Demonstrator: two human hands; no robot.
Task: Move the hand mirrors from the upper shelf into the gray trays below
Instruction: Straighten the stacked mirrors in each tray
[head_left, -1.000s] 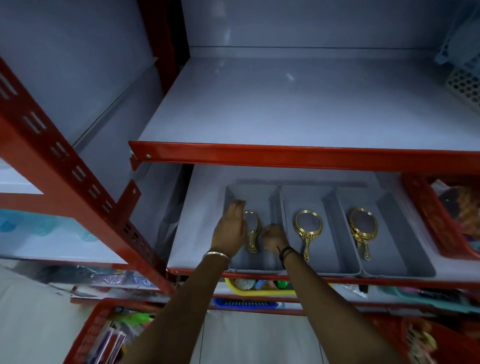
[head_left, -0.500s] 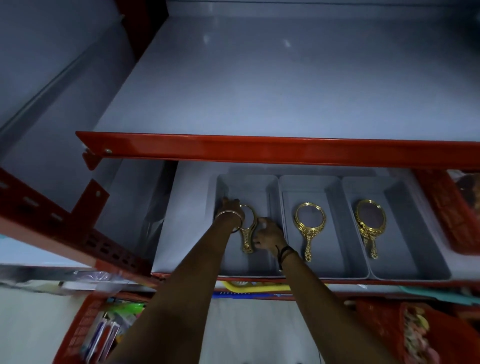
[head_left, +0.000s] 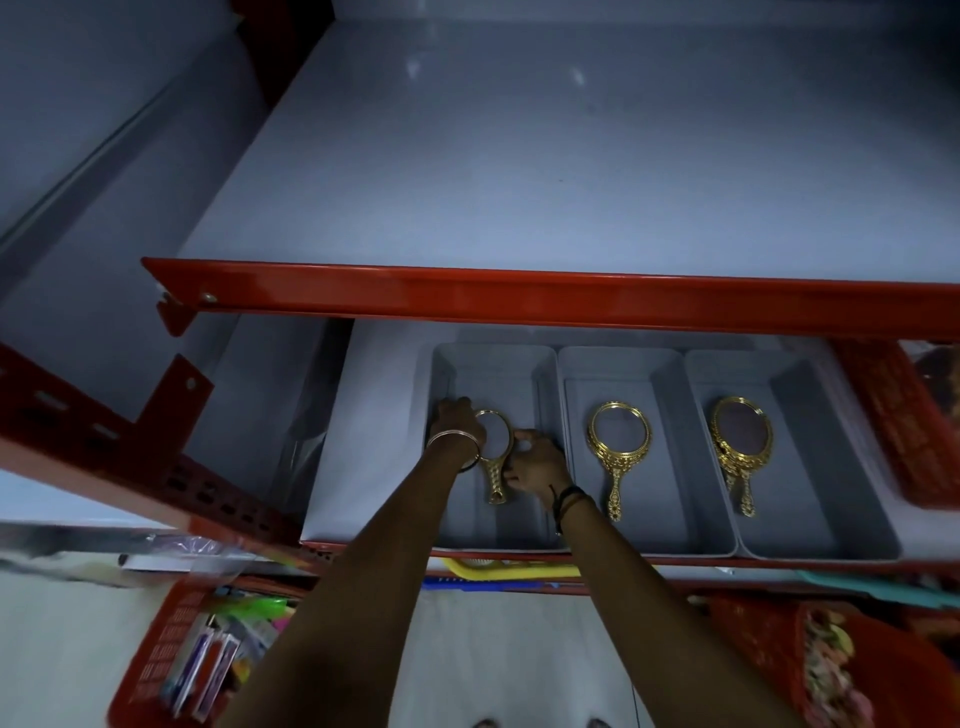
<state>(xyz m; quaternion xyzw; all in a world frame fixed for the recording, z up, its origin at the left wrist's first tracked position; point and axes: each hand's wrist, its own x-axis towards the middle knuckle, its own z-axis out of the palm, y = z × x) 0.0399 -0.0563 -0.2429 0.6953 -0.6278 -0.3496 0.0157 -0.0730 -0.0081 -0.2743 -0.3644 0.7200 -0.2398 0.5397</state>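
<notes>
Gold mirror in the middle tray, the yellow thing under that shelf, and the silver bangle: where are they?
Gold mirror (head_left: 618, 435): head view, on its glass.
Yellow thing (head_left: 511, 570): head view, on its front rim.
Silver bangle (head_left: 451, 437): head view, on the band.

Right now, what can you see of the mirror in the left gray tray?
The hand mirror has an ornate gold-coloured frame, an oval glass and a pierced handle pointing toward the viewer. It lies in the left gray tray. The left hand covers its left rim; the right hand touches its right edge.
</notes>
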